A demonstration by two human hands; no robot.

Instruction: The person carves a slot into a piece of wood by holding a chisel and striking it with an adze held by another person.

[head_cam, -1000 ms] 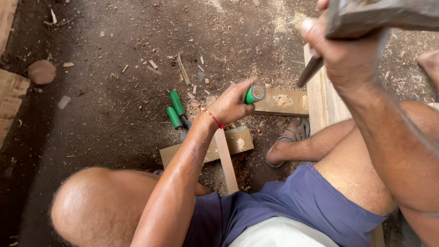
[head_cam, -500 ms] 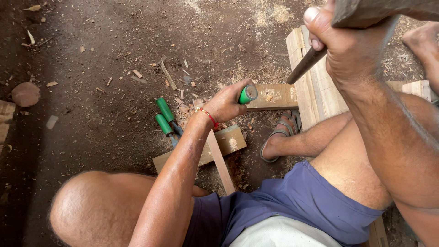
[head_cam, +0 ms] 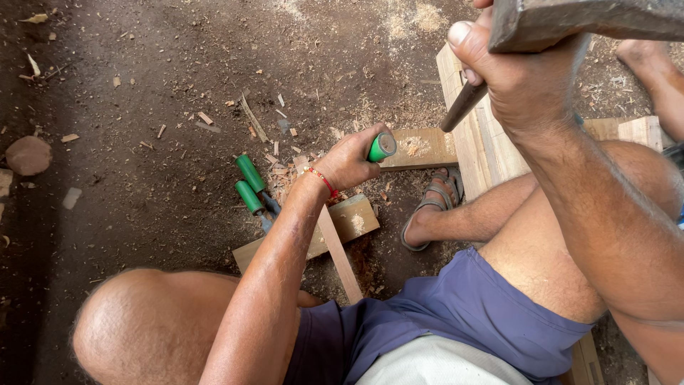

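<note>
My left hand (head_cam: 349, 160) grips a green-handled chisel (head_cam: 382, 147) held upright over a wooden workpiece (head_cam: 420, 147) on the dirt floor. A red thread circles that wrist. Raised close to the camera, my right hand (head_cam: 524, 78) is closed on the dark handle of a hammer (head_cam: 591, 20), whose grey metal head fills the top right corner. The chisel's blade is hidden behind my left hand. My sandalled foot (head_cam: 431, 207) rests beside the workpiece.
Two more green-handled chisels (head_cam: 251, 184) lie on the ground left of my forearm. A thin wooden strip (head_cam: 340, 257) crosses a short wood block (head_cam: 353, 217). A long plank (head_cam: 474, 142) runs under my right leg. Wood chips and sawdust litter the dirt; a round stone (head_cam: 27, 155) sits far left.
The hammer stays raised near the camera while my view shifts slightly. My left hand keeps the chisel on the workpiece.
</note>
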